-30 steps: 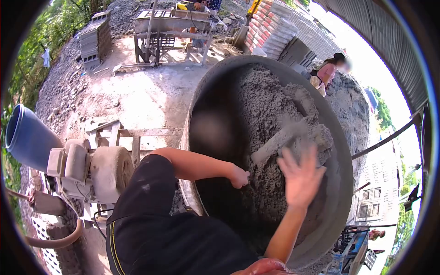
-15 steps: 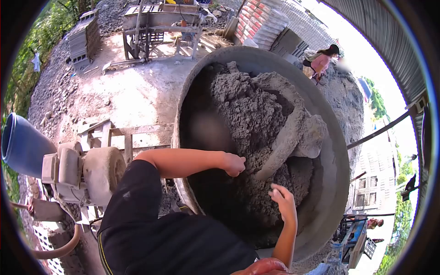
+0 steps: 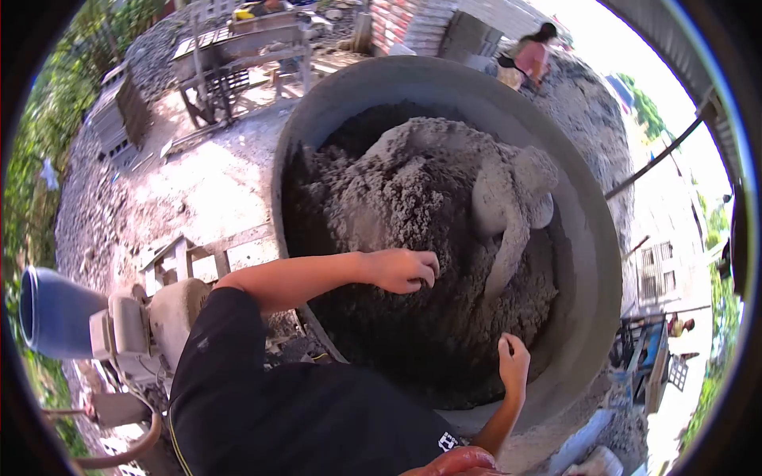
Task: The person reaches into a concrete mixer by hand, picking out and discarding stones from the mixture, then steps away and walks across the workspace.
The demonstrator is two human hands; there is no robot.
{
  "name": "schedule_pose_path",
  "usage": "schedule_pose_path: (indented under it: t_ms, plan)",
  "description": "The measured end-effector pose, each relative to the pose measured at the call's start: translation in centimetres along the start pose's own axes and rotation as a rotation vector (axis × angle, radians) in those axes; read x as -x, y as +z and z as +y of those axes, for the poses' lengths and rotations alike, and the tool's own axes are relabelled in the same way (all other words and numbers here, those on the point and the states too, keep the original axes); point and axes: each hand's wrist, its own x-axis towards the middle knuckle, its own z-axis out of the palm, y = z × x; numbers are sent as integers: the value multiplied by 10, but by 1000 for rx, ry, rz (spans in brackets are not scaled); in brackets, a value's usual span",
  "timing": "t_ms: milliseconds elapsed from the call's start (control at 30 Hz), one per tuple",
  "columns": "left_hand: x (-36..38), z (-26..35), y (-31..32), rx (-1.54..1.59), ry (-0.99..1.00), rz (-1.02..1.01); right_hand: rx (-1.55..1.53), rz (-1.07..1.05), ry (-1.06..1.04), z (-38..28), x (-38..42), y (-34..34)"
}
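A large round mixing pan (image 3: 583, 230) holds a heap of wet grey concrete mix (image 3: 397, 186). A mixing arm caked in the same mix (image 3: 508, 258) curves through its right half. My left hand (image 3: 403, 270) hangs over the middle of the pan, palm down, fingers loosely bent and apart, with nothing visible in it. Lower right, my right hand (image 3: 513, 363) is raised over the near part of the pan, fingers bent and a small gap at the thumb. It shows nothing held. Neither hand visibly touches the mix or the mixing arm.
A dusty motor (image 3: 131, 325) and a blue barrel (image 3: 59, 312) stand at the left. Behind are a wooden bench (image 3: 242, 59), stacked blocks (image 3: 119, 115) and piled sacks (image 3: 409, 24). Another person (image 3: 528, 59) is beyond the pan's far rim. A bar (image 3: 659, 168) extends at the right.
The view has shifted. My left hand has loosened from a closer curl, and my right hand's fingers are more bent. The mixing arm and the heap have changed position within the pan.
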Motion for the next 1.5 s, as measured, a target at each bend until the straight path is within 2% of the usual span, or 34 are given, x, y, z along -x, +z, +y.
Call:
schedule_pose_path:
  t_ms: [33,67,100,133,200,300,400,800,867,933,1033,1067,1167,1267,1333,1367,1500]
  plan:
    - [-4,17,-12,37,80,165,-5,24,40,-4,0,-1]
    - [-6,30,-24,47,129,289,-17,77,-5,-7,0,-3]
    - [-6,24,-27,-17,218,405,-25,126,-54,-8,0,-4]
    - [-3,36,-41,-90,215,501,-26,140,-20,-8,-1,-5]
    - [7,34,-56,-74,160,667,-52,250,-85,-6,-3,-5]
    - [15,23,-77,-144,57,1010,-85,304,-37,-2,-3,-5]
    - [17,12,-82,46,-170,1207,-177,340,12,-10,-2,-6]
    - [16,7,-74,17,-259,1098,-306,531,-69,9,-2,-9]
    - [15,3,-72,-2,-252,1082,-265,532,-35,10,-3,-15]
    - [13,0,-69,-63,-217,1061,-191,551,-113,19,-3,-20]
    - [11,4,-65,-43,-316,999,-123,594,-59,14,-2,-23]
    - [10,2,-65,-62,-295,1003,-123,577,-43,14,-3,-23]
    - [11,-5,-65,-107,-283,1007,-108,628,-114,17,-5,-19]
    - [16,-2,-71,-235,-328,965,54,567,-153,23,-8,-24]
    - [15,4,-78,-73,-360,991,34,544,-146,27,-9,-22]
    - [11,1,-75,-66,-287,1095,80,535,-132,28,-9,-23]
    - [10,5,-73,-55,-339,1038,78,490,-28,35,-13,-23]
